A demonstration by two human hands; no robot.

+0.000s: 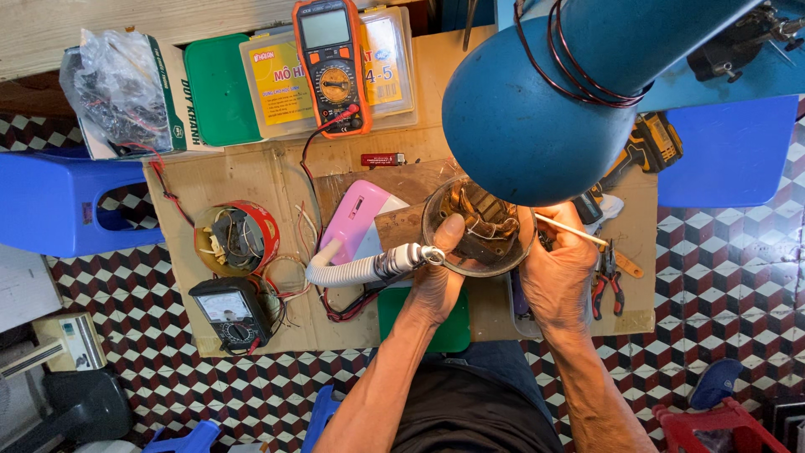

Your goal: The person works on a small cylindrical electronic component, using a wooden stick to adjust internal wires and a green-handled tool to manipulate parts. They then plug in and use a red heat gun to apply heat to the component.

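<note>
Nearest the person, the left hand (438,281) curls around the near rim of a round motor stator (480,226), thumb pressed up against its edge, fingers wrapped and holding it steady. The right hand (558,273) cups the stator's right side and pinches a thin stick (572,230) that points out to the right. The stator, with copper windings inside a metal ring, sits on a small wooden board (398,225) in the middle of the counter (285,180), which is covered in brown cardboard.

Just left of the left hand, a ribbed white hose (356,268) curves toward a pink box (362,220). Right of the right hand lie red-handled pliers (605,281). Further left sit a black analog meter (231,312) and a red round tin (237,238) full of wires.

Beyond, a blue lamp shade (524,113) hangs over the stator, partly hiding it. At the far edge rest an orange digital meter (333,65) on clear plastic boxes (285,84), a green lid (220,91) and a crumpled plastic bag (113,88).
</note>
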